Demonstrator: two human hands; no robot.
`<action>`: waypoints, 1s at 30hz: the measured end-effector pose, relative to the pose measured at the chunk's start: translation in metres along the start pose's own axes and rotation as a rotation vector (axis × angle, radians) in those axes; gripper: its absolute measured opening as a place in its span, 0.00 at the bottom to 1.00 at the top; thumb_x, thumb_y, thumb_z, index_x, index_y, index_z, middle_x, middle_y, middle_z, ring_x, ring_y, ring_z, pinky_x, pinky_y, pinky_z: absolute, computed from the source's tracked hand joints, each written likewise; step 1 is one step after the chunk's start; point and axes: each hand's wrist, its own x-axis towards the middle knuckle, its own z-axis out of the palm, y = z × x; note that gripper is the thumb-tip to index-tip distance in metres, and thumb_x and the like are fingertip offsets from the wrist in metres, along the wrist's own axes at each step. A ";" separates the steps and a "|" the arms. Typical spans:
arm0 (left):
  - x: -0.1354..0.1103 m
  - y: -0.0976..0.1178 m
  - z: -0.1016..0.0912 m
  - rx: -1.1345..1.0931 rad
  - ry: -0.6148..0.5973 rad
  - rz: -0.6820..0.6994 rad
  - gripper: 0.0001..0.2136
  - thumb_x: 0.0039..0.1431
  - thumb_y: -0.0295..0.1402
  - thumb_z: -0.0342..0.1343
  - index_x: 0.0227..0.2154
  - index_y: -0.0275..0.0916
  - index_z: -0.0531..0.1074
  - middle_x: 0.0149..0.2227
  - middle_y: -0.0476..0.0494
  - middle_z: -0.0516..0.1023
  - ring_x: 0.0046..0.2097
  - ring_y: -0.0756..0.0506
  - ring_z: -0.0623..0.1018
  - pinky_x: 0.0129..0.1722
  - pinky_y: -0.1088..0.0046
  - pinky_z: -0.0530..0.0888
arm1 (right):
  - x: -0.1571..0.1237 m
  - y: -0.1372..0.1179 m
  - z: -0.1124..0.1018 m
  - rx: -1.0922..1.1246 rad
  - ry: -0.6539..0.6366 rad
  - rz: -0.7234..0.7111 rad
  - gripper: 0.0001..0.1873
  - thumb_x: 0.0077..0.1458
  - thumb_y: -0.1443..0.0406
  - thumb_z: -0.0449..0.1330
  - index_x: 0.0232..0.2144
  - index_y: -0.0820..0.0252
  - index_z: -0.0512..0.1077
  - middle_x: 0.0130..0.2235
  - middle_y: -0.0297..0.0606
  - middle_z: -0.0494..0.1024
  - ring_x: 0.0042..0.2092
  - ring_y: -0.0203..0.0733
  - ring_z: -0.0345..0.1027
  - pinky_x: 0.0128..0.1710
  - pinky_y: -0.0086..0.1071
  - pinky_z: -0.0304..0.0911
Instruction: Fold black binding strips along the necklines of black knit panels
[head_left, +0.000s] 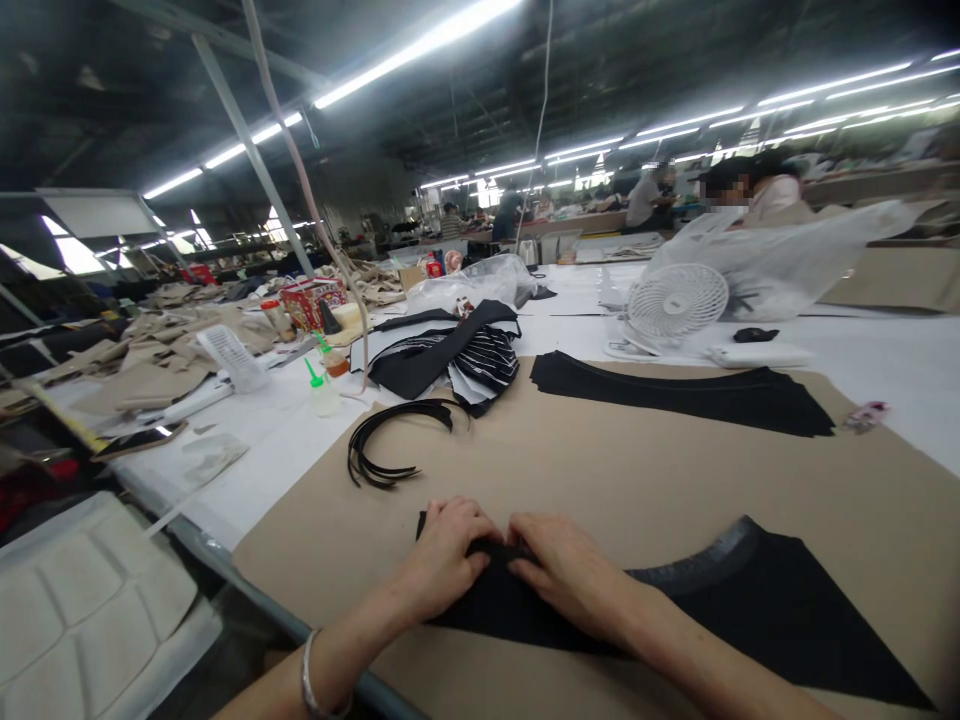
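Note:
A long black fabric piece [787, 610] lies on brown paper [480, 450] in front of me, with a darker, shinier strip [705, 562] along its concave upper edge. Toward its left end, my left hand [450, 555] pinches that edge between thumb and bent fingers. Close beside it, my right hand [562, 570] grips the same edge, its thumb toward the left thumb. What lies under the fingers is partly hidden. Beyond the hands rest thin curved black strips [375, 440]. A stack of curved black fabric pieces [675, 390] lies farther back on the right.
A heap of black and striped pieces [480, 360] sits beyond the strips. Small green-tipped bottles [322, 393] stand to its left, and a white fan [677, 303] stands at the back right. At the lower left is a padded chair [82, 600], beside the table edge [255, 600].

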 end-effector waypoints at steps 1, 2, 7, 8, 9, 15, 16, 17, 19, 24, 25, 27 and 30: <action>0.002 -0.001 -0.001 0.000 -0.009 -0.004 0.13 0.52 0.21 0.53 0.35 0.45 0.76 0.37 0.50 0.76 0.46 0.44 0.72 0.47 0.62 0.61 | -0.001 0.000 -0.003 0.005 -0.014 0.000 0.04 0.51 0.68 0.57 0.32 0.58 0.68 0.32 0.33 0.74 0.34 0.39 0.65 0.32 0.30 0.52; 0.004 -0.002 -0.002 0.003 -0.015 -0.005 0.12 0.51 0.21 0.54 0.34 0.45 0.76 0.37 0.50 0.76 0.46 0.44 0.72 0.47 0.62 0.61 | -0.002 0.001 -0.006 0.009 -0.025 0.001 0.04 0.51 0.69 0.57 0.32 0.57 0.69 0.32 0.33 0.74 0.34 0.39 0.65 0.31 0.30 0.51; 0.012 0.002 -0.004 0.021 -0.047 0.001 0.10 0.48 0.21 0.55 0.30 0.43 0.75 0.35 0.51 0.76 0.43 0.44 0.73 0.45 0.63 0.64 | -0.004 0.003 -0.009 0.029 -0.051 0.009 0.05 0.48 0.71 0.57 0.30 0.58 0.69 0.29 0.32 0.73 0.31 0.37 0.63 0.29 0.29 0.49; 0.013 0.004 -0.004 0.023 -0.051 0.006 0.10 0.48 0.21 0.54 0.30 0.43 0.75 0.34 0.51 0.76 0.42 0.45 0.73 0.45 0.64 0.65 | -0.004 0.004 -0.008 0.033 -0.049 0.010 0.05 0.47 0.71 0.56 0.30 0.58 0.69 0.29 0.32 0.73 0.31 0.37 0.63 0.29 0.29 0.49; 0.014 0.005 -0.003 0.025 -0.054 0.011 0.11 0.48 0.21 0.54 0.29 0.43 0.75 0.34 0.50 0.76 0.42 0.45 0.73 0.44 0.66 0.66 | -0.004 0.005 -0.006 0.036 -0.044 0.011 0.06 0.47 0.71 0.56 0.30 0.58 0.69 0.29 0.32 0.73 0.31 0.37 0.63 0.29 0.29 0.49; 0.012 0.006 0.000 0.035 -0.049 0.064 0.14 0.51 0.19 0.50 0.31 0.43 0.77 0.33 0.49 0.76 0.40 0.46 0.74 0.42 0.71 0.70 | -0.010 0.011 0.001 0.019 0.010 -0.052 0.05 0.53 0.71 0.55 0.32 0.58 0.69 0.34 0.33 0.73 0.36 0.37 0.64 0.36 0.30 0.53; 0.011 0.006 0.000 0.035 -0.046 0.075 0.14 0.52 0.19 0.50 0.31 0.43 0.77 0.33 0.49 0.76 0.40 0.47 0.75 0.42 0.71 0.70 | -0.012 0.012 0.002 0.013 0.020 -0.074 0.05 0.54 0.71 0.55 0.33 0.58 0.69 0.36 0.33 0.73 0.37 0.37 0.64 0.38 0.30 0.53; 0.009 0.005 0.002 0.033 -0.045 0.084 0.15 0.53 0.19 0.49 0.33 0.44 0.78 0.34 0.49 0.77 0.40 0.47 0.75 0.43 0.72 0.71 | -0.013 0.012 0.002 0.004 0.026 -0.095 0.06 0.55 0.71 0.55 0.34 0.57 0.69 0.37 0.33 0.73 0.39 0.37 0.64 0.40 0.30 0.53; 0.004 0.003 0.005 0.044 -0.036 0.108 0.16 0.57 0.20 0.47 0.35 0.44 0.78 0.35 0.48 0.77 0.41 0.47 0.75 0.42 0.72 0.71 | -0.017 0.013 0.004 -0.026 0.033 -0.135 0.05 0.58 0.71 0.54 0.35 0.57 0.68 0.38 0.33 0.72 0.40 0.38 0.64 0.42 0.31 0.53; -0.020 -0.004 0.024 0.210 0.057 0.244 0.15 0.64 0.24 0.43 0.45 0.40 0.74 0.40 0.43 0.78 0.43 0.46 0.76 0.46 0.69 0.74 | -0.021 0.015 0.008 -0.158 0.047 -0.246 0.08 0.63 0.70 0.50 0.33 0.58 0.67 0.36 0.36 0.70 0.38 0.40 0.62 0.43 0.37 0.50; -0.026 -0.006 0.028 0.242 0.081 0.270 0.16 0.64 0.24 0.43 0.49 0.39 0.72 0.44 0.41 0.77 0.47 0.45 0.75 0.49 0.67 0.74 | -0.021 0.015 0.009 -0.207 0.056 -0.280 0.09 0.63 0.70 0.49 0.33 0.58 0.67 0.36 0.36 0.70 0.38 0.40 0.62 0.42 0.37 0.49; -0.036 -0.009 0.032 0.282 0.109 0.307 0.20 0.63 0.23 0.42 0.56 0.37 0.66 0.53 0.39 0.73 0.56 0.44 0.71 0.56 0.64 0.70 | -0.021 0.016 0.010 -0.304 0.071 -0.340 0.11 0.64 0.71 0.46 0.32 0.59 0.66 0.34 0.36 0.69 0.36 0.40 0.61 0.40 0.37 0.49; -0.044 -0.013 0.031 0.256 0.100 0.301 0.21 0.63 0.22 0.42 0.57 0.40 0.64 0.58 0.42 0.71 0.59 0.45 0.69 0.61 0.61 0.66 | -0.020 0.017 0.010 -0.353 0.069 -0.358 0.11 0.65 0.70 0.47 0.32 0.59 0.66 0.34 0.36 0.69 0.35 0.39 0.61 0.40 0.37 0.49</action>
